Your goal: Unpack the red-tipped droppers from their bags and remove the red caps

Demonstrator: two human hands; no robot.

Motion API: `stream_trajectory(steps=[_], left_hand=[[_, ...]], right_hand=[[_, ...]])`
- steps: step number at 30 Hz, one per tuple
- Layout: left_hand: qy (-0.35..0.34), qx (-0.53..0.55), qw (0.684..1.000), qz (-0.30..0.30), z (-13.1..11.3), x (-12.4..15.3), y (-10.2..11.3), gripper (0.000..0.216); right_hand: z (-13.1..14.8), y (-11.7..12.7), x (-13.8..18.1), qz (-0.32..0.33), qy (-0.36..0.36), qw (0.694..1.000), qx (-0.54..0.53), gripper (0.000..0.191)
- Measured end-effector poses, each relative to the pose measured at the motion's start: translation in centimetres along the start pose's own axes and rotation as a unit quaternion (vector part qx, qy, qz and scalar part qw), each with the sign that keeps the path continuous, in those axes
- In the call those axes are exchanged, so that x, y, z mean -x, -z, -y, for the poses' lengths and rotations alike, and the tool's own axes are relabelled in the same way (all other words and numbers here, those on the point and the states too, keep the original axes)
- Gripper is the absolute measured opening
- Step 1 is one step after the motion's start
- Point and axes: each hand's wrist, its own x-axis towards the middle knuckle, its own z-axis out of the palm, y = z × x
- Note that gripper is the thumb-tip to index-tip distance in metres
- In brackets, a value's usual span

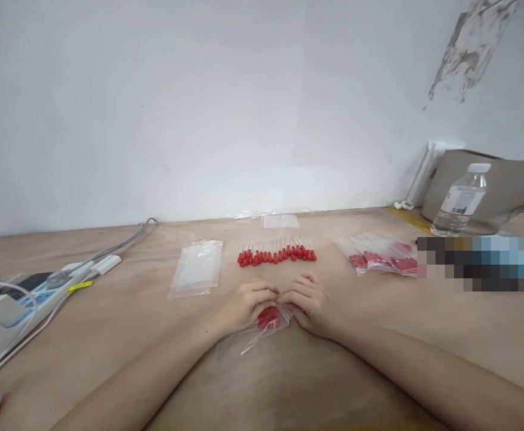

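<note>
Between my hands, low over the table, is a clear plastic bag [268,319] with red-tipped sticks inside. My left hand [252,304] is closed on the bag's upper edge from the left. From the right, my right hand [305,302] pinches the same edge, its fingertips almost meeting those of the left. The fingers hide most of the bag's top. Beyond them lies a row of loose red-tipped sticks [276,256], red ends toward me. Flat empty plastic bags [197,267] are stacked to the left of that row. Several filled bags [376,254] overlap on the right.
A power strip [49,299] with plugs and cables runs along the left. Near the wall lies another clear bag [280,221]. A water bottle [463,200] stands at the right before a grey-brown bag [508,185]. A blurred patch covers part of the right side.
</note>
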Motion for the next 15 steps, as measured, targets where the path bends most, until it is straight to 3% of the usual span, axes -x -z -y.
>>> stream_trajectory(steps=[6, 11, 15], left_hand=[[-0.035, -0.011, 0.999, -0.039, 0.22, 0.35, -0.15, 0.019], [-0.052, -0.023, 0.998, -0.021, 0.25, 0.28, -0.24, 0.02], [-0.069, -0.05, 0.996, 0.029, 0.3, 0.13, -0.24, 0.022]], right_hand=[[-0.29, -0.21, 0.13, 0.004, 0.014, 1.0, 0.006, 0.014], [-0.6, -0.42, 0.12, -0.022, 0.062, 0.997, 0.029, 0.013], [-0.56, -0.15, -0.13, 0.017, 0.107, 0.992, 0.064, 0.019]])
